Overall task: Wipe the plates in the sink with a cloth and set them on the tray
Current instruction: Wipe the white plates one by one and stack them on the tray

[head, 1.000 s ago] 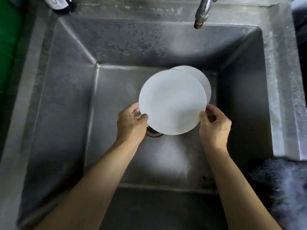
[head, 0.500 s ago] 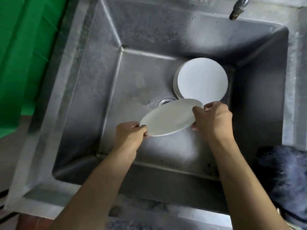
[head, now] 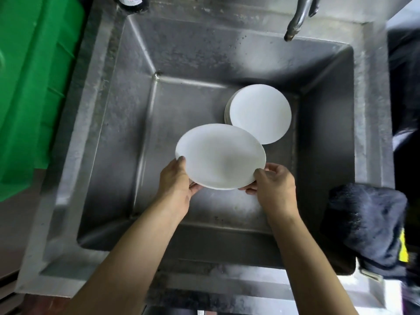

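Both hands hold one white plate (head: 219, 156) above the middle of the steel sink (head: 118, 137). My left hand (head: 176, 180) grips its left rim, thumb on top and fingers underneath. My right hand (head: 276, 186) grips the lower right rim the same way. The plate's hollow face is turned up towards me. A stack of white plates (head: 260, 113) stands on the sink floor at the back right, partly hidden by the held plate. A dark fluffy cloth (head: 366, 223) lies over the sink's right rim, touching neither hand.
A green plastic tray or crate (head: 29, 87) stands left of the sink. The tap spout (head: 297, 18) hangs over the back right. A dark bottle (head: 133, 3) stands on the back ledge at the left. The sink drain is hidden behind the plate.
The plate has been lifted off the stack, tipped almost edge-on, then turned hollow face up. The camera swung left and back, bringing the green crate into view.
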Tool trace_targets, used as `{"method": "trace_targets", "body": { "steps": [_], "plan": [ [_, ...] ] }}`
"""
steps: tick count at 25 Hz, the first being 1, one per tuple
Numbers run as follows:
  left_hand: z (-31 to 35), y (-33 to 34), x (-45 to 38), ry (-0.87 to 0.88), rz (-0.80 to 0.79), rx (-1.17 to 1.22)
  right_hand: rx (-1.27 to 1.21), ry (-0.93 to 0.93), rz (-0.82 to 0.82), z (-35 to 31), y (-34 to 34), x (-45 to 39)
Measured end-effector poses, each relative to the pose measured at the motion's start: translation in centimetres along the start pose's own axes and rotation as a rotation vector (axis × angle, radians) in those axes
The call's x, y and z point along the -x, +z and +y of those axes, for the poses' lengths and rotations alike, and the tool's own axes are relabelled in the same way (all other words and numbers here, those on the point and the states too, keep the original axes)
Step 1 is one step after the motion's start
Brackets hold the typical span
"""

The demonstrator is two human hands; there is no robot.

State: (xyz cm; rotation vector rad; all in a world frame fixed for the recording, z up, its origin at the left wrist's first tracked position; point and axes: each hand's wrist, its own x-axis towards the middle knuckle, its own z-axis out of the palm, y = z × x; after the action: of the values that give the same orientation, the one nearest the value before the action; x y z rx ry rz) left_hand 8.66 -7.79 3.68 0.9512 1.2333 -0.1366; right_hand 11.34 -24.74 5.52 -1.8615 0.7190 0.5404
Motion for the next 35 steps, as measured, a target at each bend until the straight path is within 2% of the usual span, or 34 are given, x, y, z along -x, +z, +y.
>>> {"method": "trace_targets", "body": {
  "steps": [6, 10, 14, 16, 20, 22, 24, 26, 28, 32, 35],
  "plan": [
    [2.1, 1.4, 4.8, 0.033, -0.289, 0.039, -0.303, 0.09, -0.002, 1.0, -2.3, 4.1],
    [2.3, 2.6, 7.6, 0.063, -0.33, 0.054, -0.306, 0.079, -0.002, 0.3, -4.9, 5.5],
    [2.0, 4.2, 10.1, 0.202, -0.267, -0.034, -0.26, 0.022, -0.013, 0.2, -7.9, 6.5],
    [2.3, 4.8, 11.2, 0.259, -0.267, -0.093, -0.133, -0.066, 0.07, 0.7, -9.6, 6.7],
    [2.8, 5.8, 13.1, 0.323, -0.266, -0.181, 0.429, -0.418, 0.415, 3.9, -14.6, 4.8],
    [2.9, 6.2, 13.9, 0.33, -0.258, -0.172, 0.659, -0.512, 0.534, 5.8, -17.0, 3.2],
    [2.8, 6.7, 14.5, 0.323, -0.277, -0.167, 0.756, -0.462, 0.541, 7.7, -17.9, 1.7],
    [2.3, 7.2, 15.2, 0.32, -0.306, -0.18, 0.85, -0.341, 0.443, 9.8, -17.9, 0.8],
    [1.7, 7.8, 16.0, 0.337, -0.316, -0.203, 0.929, -0.295, 0.399, 11.9, -17.8, 0.3],
    [0.4, 8.8, 17.1, 0.373, -0.318, -0.277, 0.873, -0.465, 0.448, 13.9, -18.5, -0.9],
    [0.1, 8.9, 17.9, 0.351, -0.321, -0.3, 0.858, -0.501, 0.448, 14.3, -18.6, -1.0]
  ]
}}
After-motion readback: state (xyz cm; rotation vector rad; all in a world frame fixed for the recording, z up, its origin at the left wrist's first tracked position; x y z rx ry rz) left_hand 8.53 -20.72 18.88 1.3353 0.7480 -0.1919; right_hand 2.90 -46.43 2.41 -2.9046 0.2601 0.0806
